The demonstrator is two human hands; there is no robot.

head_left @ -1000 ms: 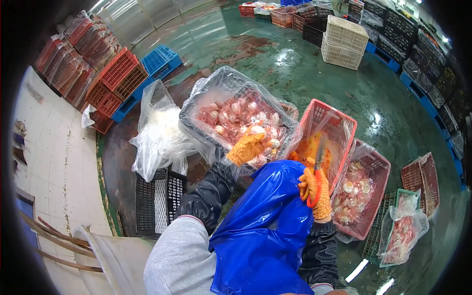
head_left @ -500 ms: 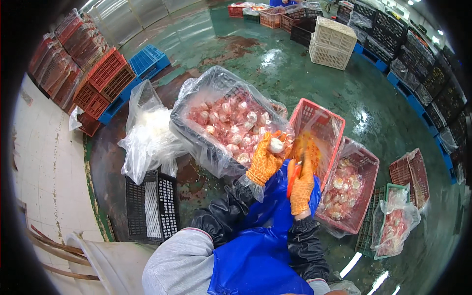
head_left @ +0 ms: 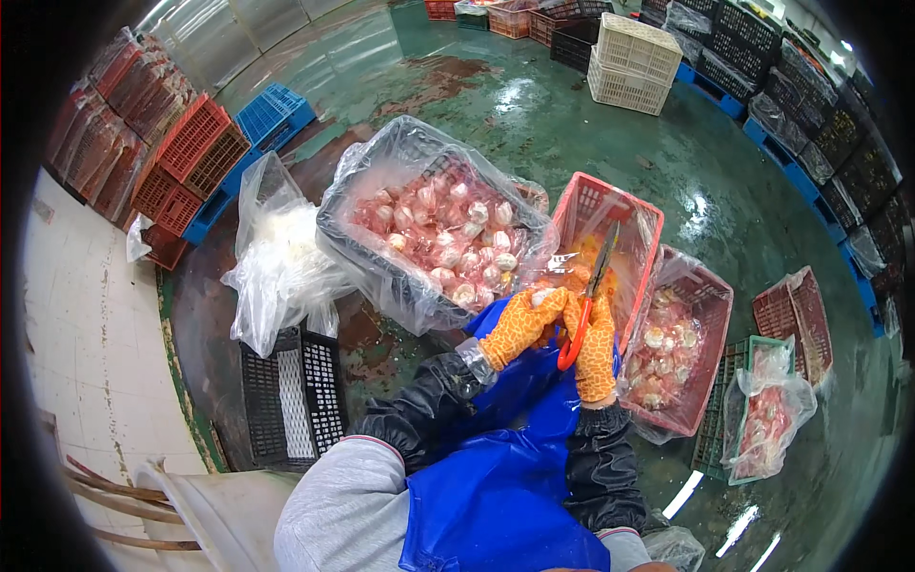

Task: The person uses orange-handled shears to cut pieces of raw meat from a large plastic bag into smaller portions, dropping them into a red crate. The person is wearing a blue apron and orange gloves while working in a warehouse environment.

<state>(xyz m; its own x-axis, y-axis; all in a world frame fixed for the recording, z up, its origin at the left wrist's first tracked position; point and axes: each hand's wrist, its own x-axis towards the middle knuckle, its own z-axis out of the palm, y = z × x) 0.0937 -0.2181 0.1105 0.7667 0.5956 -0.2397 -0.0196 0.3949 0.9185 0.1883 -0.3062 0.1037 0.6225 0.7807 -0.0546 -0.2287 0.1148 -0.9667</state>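
Pose: left hand point(head_left: 519, 324) angled inward, grip curled round a pale lump point(head_left: 539, 297) (mostly hidden) | right hand point(head_left: 595, 351) close beside it, grip round red-handled scissors point(head_left: 584, 313), metal blades pointing away | both at near end of slotted red crate point(head_left: 656, 217), film-lined | gloves point(head_left: 515, 334) orange, net-patterned; apron point(head_left: 496, 505) smooth, shiny blue

Left hand point(head_left: 520, 326) partly hides pale piece point(head_left: 539, 297); blue apron point(head_left: 496, 515) cut off below.
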